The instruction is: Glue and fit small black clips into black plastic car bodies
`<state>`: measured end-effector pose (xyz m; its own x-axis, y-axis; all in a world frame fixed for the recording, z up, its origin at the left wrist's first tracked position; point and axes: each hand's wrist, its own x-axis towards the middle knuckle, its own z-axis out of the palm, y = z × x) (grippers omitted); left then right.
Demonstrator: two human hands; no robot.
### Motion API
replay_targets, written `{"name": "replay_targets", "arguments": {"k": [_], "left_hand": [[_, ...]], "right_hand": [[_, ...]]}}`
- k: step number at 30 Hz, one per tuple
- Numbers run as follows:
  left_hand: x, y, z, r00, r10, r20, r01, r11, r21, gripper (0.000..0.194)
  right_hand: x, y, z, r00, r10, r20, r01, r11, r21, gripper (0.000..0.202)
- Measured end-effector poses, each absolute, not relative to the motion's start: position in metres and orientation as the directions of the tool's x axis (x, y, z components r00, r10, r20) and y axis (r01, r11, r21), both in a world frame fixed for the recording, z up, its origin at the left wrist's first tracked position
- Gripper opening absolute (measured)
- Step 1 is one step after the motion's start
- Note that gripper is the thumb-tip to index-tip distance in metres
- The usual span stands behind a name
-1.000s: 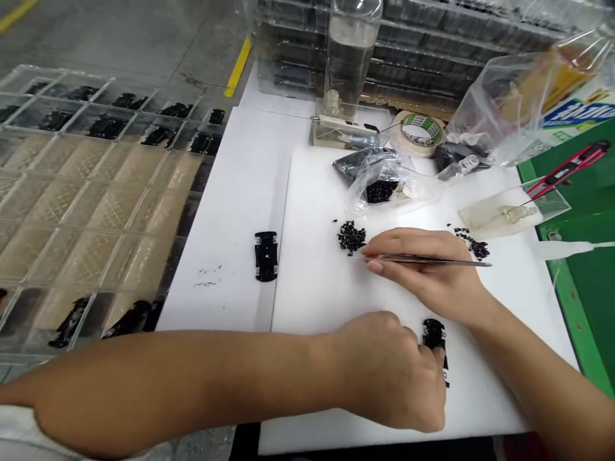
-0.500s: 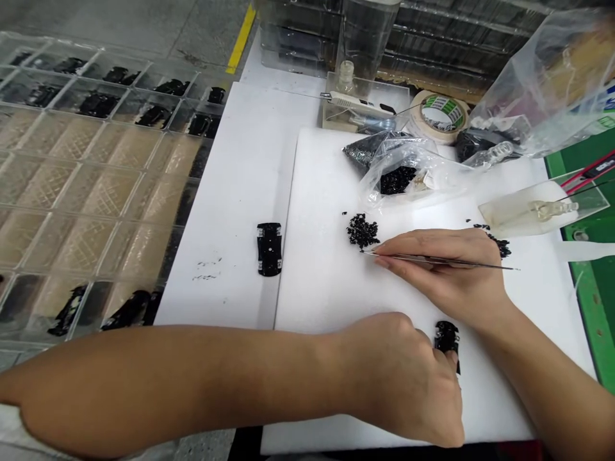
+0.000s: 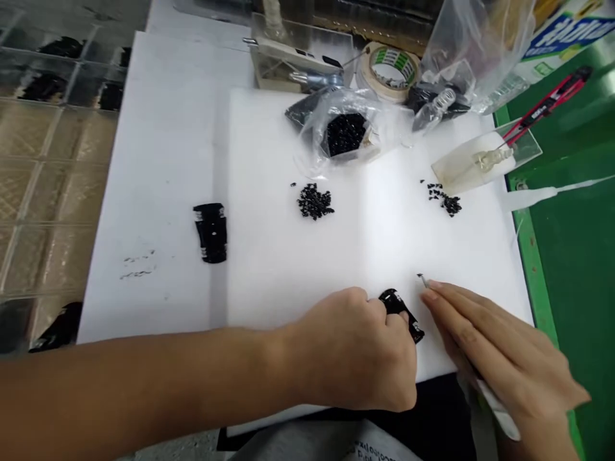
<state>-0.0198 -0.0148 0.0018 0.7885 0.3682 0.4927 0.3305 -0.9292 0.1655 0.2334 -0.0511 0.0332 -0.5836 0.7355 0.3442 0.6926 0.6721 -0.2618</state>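
Observation:
My left hand [image 3: 360,352] is curled closed around a black car-shaped part [image 3: 391,302], which lies tilted low over the white foam sheet [image 3: 278,269]. Its far end sticks out past the fingers; the rest is hidden. Just to the right, my right hand [image 3: 500,352] pinches thin metal tweezers [image 3: 423,280]. A tiny black piece [image 3: 419,275] shows at their tip, a short way from the part. Beyond the hands lies a pile of small black pieces [image 3: 314,202], with a smaller pile [image 3: 450,205] to the right. Another black car-shaped part [image 3: 211,233] rests at the left.
An opened plastic bag of black pieces [image 3: 346,134] stands at the back, near a tape roll [image 3: 391,72] and a clear tray [image 3: 259,67]. A clear holder [image 3: 473,160] with a red-handled tool [image 3: 548,105] is at right. Divided trays [image 3: 52,147] line the left.
My right hand has moved from the middle pile toward me and rightward, bringing the tweezers beside the held part. My left hand has turned that part to a slant. The whole view has shifted.

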Motion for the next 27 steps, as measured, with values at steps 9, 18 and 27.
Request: {"name": "replay_targets", "arguments": {"k": [9, 18, 27], "left_hand": [[-0.025, -0.011, 0.003, 0.865, 0.294, 0.407, 0.269, -0.956, 0.118, 0.023], [-0.025, -0.009, 0.002, 0.867, 0.291, 0.405, 0.250, -0.956, 0.152, 0.032], [-0.027, -0.010, 0.002, 0.860, 0.300, 0.412, 0.250, -0.953, 0.171, 0.029]], "right_hand": [[0.245, -0.040, 0.024, -0.054, 0.974, 0.220, 0.622, 0.205, -0.756, 0.028], [0.246, -0.026, 0.015, -0.255, 0.922, 0.291, 0.638, 0.387, -0.666, 0.042], [0.248, -0.021, 0.016, -0.302, 0.909, 0.286, 0.633, 0.416, -0.653, 0.048]]}}
